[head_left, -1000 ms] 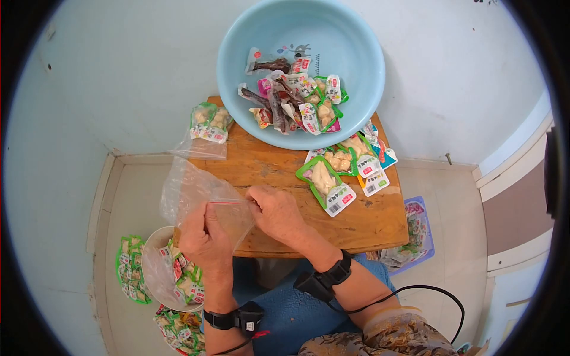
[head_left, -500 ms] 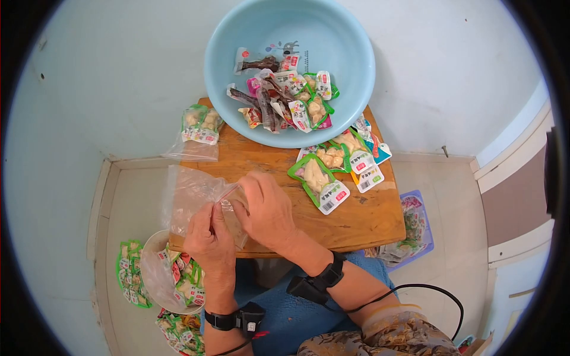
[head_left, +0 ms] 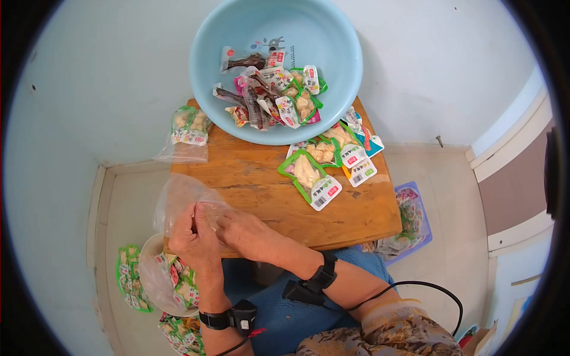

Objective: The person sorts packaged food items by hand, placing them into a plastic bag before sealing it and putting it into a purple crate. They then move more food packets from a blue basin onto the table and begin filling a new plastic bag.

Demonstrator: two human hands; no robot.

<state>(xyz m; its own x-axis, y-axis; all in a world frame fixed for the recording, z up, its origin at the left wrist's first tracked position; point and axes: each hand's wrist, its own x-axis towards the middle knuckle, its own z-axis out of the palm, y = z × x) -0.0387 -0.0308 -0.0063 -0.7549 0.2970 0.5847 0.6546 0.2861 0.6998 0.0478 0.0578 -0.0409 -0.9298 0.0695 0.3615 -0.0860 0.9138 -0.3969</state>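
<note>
My left hand pinches the edge of a clear plastic bag above the front left of the wooden table. Close beside it, my right hand has its fingers inside or behind the bag's film, bent around it; the fingertips are partly hidden. The bag looks empty and spreads out to the left. Several green-edged food packets lie to the right on the table. A clear bag holding a packet rests at the table's back left corner.
A blue basin with several packets stands at the table's back. On the floor are a white bucket with packets, green packets beside it, and a purple basket at the right. A black cable runs from my right wrist.
My right hand has moved down and left, closer to my left hand. The bag is now spread differently, more rounded at its top. The whole view has shifted slightly.
</note>
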